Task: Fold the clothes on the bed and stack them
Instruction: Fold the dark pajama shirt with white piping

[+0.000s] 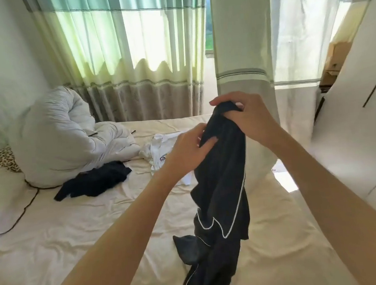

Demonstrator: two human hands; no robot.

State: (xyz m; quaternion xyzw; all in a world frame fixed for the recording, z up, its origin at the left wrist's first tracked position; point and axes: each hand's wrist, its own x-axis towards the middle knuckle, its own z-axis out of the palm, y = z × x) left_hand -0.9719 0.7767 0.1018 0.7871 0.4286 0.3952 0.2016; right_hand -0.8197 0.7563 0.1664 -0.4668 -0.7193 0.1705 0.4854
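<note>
A black garment with thin white piping (220, 185) hangs above the bed (76, 231), its lower end resting crumpled on the sheet. My right hand (246, 116) grips its top edge, bunched in the fingers. My left hand (188, 151) pinches the fabric just below and to the left. A second dark garment (95, 180) lies crumpled on the sheet to the left. A white shirt with a round badge (160, 151) lies behind my left hand, partly hidden by it.
A rolled white duvet (63, 135) sits at the far left of the bed beside a leopard-print pillow (2, 158). A black cable (18, 216) trails over the left side. Green curtains (129, 56) hang behind; a white wardrobe (363, 127) stands right.
</note>
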